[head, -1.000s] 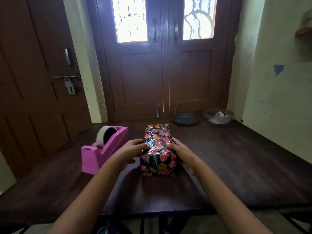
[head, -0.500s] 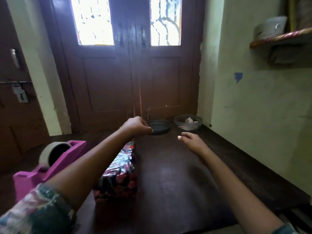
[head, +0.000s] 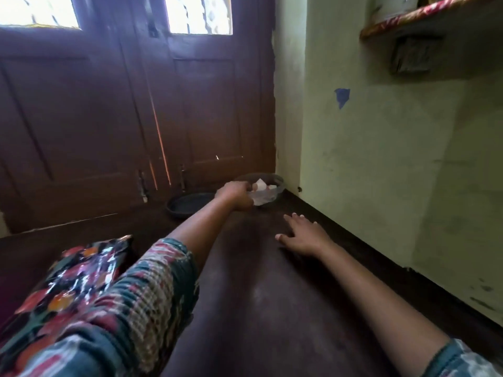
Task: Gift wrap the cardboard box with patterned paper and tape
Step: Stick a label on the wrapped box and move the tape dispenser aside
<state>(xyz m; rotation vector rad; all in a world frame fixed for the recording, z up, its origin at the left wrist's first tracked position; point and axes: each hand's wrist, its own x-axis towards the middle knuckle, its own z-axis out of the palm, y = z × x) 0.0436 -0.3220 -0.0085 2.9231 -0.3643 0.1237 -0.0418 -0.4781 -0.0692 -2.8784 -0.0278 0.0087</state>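
Note:
The box wrapped in glossy dark paper with red and orange shapes [head: 81, 270] lies on the dark wooden table at the lower left, partly behind my patterned left sleeve. My left hand [head: 236, 194] reaches far across the table and grips the near rim of a clear bowl [head: 268, 190] that holds white paper scraps. My right hand [head: 302, 234] lies flat on the table with straight fingers, short of the bowl, holding nothing. Neither hand touches the wrapped box. The tape dispenser is out of view.
A dark shallow dish [head: 187, 204] sits left of the clear bowl, against the brown double door [head: 136, 118]. A pale green wall [head: 381, 159] borders the table [head: 258, 308] on the right, with a shelf [head: 424, 20] high up.
Both hands left the wrapped box. My left hand reached forward to the clear bowl and took hold of its rim; my right hand came down flat on the table. The view swung right.

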